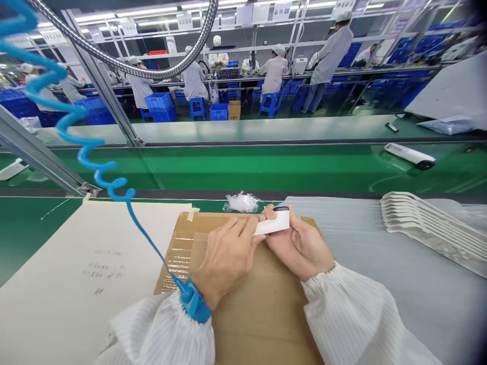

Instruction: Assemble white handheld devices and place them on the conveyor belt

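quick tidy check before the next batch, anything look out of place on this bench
A crumpled wad of clear plastic film lies loose just beyond the cardboard sheet, looking like stray packaging left out on the green surface.

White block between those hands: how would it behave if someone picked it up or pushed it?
The white block looks stiff, since its edges appear straight and unbent where the left hand and right hand pinch it. Its flat sides suggest it would slide rather than roll. Its smooth-looking surface might be slightly slippery; its weight can't be judged from here.
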A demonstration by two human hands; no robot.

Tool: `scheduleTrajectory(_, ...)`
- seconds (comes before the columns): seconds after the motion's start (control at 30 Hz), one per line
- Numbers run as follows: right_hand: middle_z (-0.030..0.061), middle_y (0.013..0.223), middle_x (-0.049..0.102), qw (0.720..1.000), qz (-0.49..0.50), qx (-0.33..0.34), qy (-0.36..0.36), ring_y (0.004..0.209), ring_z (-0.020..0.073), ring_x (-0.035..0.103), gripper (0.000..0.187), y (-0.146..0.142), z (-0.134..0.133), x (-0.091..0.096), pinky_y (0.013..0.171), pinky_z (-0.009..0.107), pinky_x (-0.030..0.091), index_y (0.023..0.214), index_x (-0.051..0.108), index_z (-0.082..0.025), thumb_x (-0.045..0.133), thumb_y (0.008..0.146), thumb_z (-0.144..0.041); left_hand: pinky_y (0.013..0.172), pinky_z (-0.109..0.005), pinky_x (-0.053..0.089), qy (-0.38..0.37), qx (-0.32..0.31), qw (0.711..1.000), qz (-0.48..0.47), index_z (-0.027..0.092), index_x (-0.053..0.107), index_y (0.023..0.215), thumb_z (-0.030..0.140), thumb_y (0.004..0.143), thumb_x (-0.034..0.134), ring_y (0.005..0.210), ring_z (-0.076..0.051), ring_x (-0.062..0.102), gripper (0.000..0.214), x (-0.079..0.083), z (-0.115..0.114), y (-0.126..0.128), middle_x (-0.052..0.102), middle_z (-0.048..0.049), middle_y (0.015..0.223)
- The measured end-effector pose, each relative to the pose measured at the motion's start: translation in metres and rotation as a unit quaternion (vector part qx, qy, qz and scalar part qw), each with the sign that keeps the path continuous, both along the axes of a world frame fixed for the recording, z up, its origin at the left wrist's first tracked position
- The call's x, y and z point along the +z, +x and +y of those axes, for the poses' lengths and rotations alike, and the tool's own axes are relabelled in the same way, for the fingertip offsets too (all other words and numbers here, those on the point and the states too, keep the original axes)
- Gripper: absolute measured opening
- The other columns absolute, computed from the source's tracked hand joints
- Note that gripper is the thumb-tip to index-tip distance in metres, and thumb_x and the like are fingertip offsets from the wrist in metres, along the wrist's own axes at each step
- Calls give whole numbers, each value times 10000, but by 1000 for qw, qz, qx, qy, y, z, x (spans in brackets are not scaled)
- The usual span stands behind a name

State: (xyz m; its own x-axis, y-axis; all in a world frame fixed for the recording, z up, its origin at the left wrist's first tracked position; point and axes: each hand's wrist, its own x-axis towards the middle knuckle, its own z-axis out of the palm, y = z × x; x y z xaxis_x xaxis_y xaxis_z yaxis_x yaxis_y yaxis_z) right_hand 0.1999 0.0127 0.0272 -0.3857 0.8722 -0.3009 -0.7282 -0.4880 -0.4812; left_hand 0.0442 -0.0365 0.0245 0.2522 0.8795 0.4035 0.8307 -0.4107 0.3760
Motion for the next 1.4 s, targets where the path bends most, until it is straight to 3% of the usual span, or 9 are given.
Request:
scheduleTrajectory(0.17,5,875,642,998,-47,-13,36,858,145,618,308,-4,0,-6,844,251,543,912,678,-225,488,1015,-445,639,-284,467,-169,43,964,-199,201,703,937,440,1036,359,801,-197,676,431,7,2,3,742,-60,874)
scheduleTrajectory(0.27,27,1114,714,990,-102,-31,95,1056,171,643,288,-6,1,-12,1007,311,505,1117,681,-259,529,997,-472,419,-239,295,-379,95,831,-396,171,625,751,548,1023,249,386,-99,415,597,8,10,0,554,-5,528)
scheduleTrajectory(0.37,35,1279,701,981,-117,-25,152,1207,192,616,303,-6,1,-18,1106,374,448,1199,654,-291,659,935,-438,353,-219,147,-448,95,740,-493,161,615,863,584,995,308,307,-57,268,539,8,16,-5,498,35,494)
scheduleTrajectory(0.6,16,1336,680,975,-139,-13,174,1204,204,637,322,-4,4,-24,1119,433,453,1205,640,-325,662,927,-485,350,-191,114,-444,37,699,-560,164,536,839,587,936,498,328,-28,282,436,8,17,-13,541,26,564)
scheduleTrajectory(0.7,27,1370,658,976,-165,-5,140,1171,202,661,369,-3,7,-27,1138,430,447,1251,620,-313,713,907,-405,386,-173,187,-355,26,710,-607,155,545,929,484,930,561,397,-30,352,329,7,23,-24,595,-2,674)
scheduleTrajectory(0.83,78,1416,624,980,-181,-14,84,1193,214,662,414,-1,11,-30,1134,377,476,1220,637,-243,789,835,-262,520,-202,404,-163,195,782,-570,214,480,1262,237,888,586,559,-97,543,389,3,49,-61,678,-37,829)
scheduleTrajectory(1.0,115,1446,592,982,-166,-12,87,1229,235,647,484,0,12,-31,1107,357,510,1269,620,-210,797,818,-216,636,-288,469,-158,362,844,-363,131,638,905,72,783,618,584,-145,579,137,5,104,-125,594,-27,657)
scheduleTrajectory(1.2,136,1471,567,987,-138,-16,83,1268,271,621,474,-1,11,-30,1103,385,514,1250,637,-201,805,807,-207,973,-351,448,-76,365,887,-273,78,610,882,95,866,602,953,-168,635,24,16,144,-163,663,-73,978)
scheduleTrajectory(1.4,102,1464,578,987,-134,-17,82,1275,260,617,401,-1,11,-31,1125,404,488,1184,674,-224,794,805,-172,962,-460,516,-57,299,935,-183,119,669,1020,259,918,659,1033,-222,648,174,23,127,-129,683,-80,1071)
